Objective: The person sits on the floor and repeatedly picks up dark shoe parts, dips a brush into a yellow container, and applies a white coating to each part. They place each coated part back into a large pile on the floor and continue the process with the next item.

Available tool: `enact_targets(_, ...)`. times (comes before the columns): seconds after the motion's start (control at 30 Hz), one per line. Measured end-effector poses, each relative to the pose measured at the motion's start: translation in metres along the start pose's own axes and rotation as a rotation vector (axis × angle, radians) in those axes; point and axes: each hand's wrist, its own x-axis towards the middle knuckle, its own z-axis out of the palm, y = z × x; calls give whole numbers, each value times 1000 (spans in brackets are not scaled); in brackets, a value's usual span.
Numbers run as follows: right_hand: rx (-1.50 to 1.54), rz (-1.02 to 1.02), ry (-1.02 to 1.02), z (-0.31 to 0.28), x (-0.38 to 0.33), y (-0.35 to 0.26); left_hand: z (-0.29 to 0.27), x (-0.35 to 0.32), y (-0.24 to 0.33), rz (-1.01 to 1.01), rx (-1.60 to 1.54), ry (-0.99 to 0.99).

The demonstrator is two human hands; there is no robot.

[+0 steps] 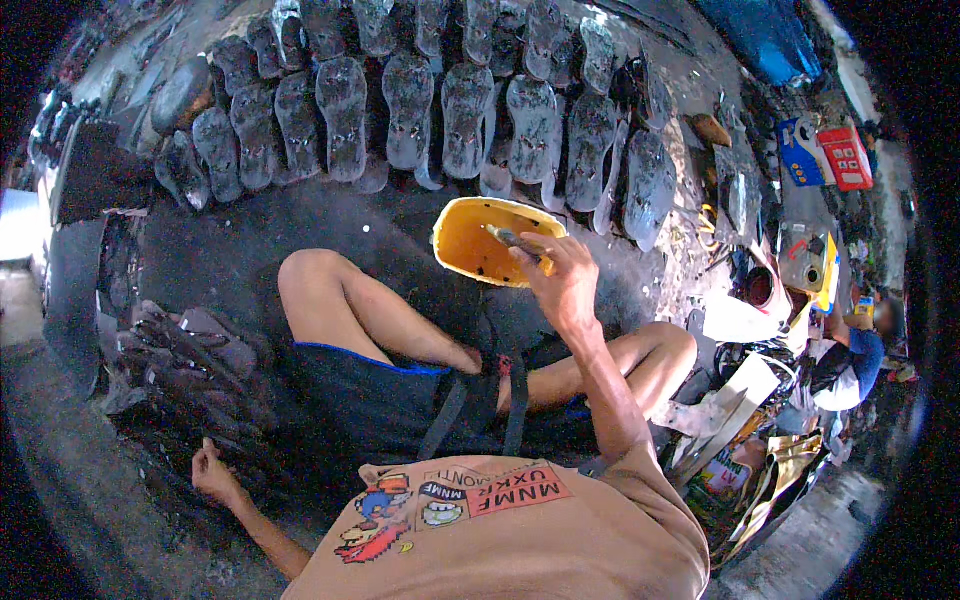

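Over a yellow tub (pixel 447 262) cut open at the top, my right hand (pixel 563 278) is closed around a brush (pixel 515 240). The brush tip points into the tub, above or in an amber-coloured coating; which of the two I cannot tell. Low on the left, my left hand (pixel 214 477) has its fingers curled together beside a heap of dark, flat pieces (pixel 190 370). What it pinches, if anything, is lost against the dark background.
Rows of dark sandal soles (pixel 407 110) lie beyond the tub. My bent bare legs (pixel 365 305) flank the space before me. Boxes, including a red and blue container (pixel 848 158), and clutter stand at right. Another person (pixel 848 365) sits at far right.
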Motion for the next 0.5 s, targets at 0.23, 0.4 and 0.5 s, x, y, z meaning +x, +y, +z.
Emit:
enact_targets(0.23, 409, 585, 337, -60, -8, 26, -34, -15, 122, 629, 125, 157)
enact_targets(0.4, 429, 754, -173, -51, -57, 20, 49, -118, 190, 762, -150, -188)
enact_targets(0.5, 993, 881, 145, -53, -54, 24, 85, -170, 215, 1070, -96, -473)
